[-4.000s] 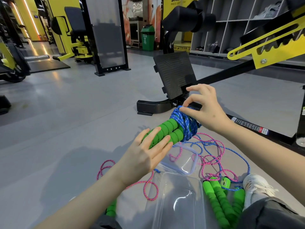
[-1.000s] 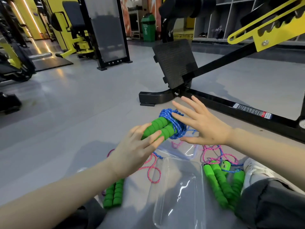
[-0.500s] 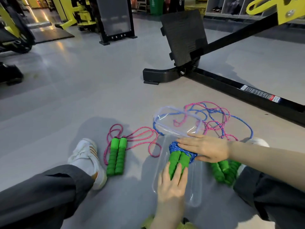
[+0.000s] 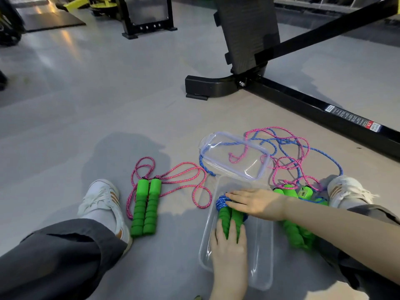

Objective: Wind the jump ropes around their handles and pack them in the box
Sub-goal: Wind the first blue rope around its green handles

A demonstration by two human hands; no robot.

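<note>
The wound jump rope (image 4: 229, 215), green handles with blue cord wrapped round one end, lies inside the clear plastic box (image 4: 262, 256) on the floor. My left hand (image 4: 229, 250) lies flat over the near ends of the handles, fingers straight. My right hand (image 4: 255, 202) presses flat on the blue winding from the right. A pink rope with green handles (image 4: 146, 208) lies unwound to the left of the box. More green handles (image 4: 296, 226) lie to the right under my right forearm, their pink and blue cords (image 4: 290, 152) tangled behind.
The clear lid (image 4: 234, 156) lies just beyond the box, over some cord. My shoes (image 4: 104, 202) and legs flank the box on both sides. A black gym machine frame (image 4: 303, 105) crosses the floor beyond. Grey floor stretches to the left.
The wound blue rope came down from in front of me into the box. Both hands now press flat on it, and my view tilted down toward the floor.
</note>
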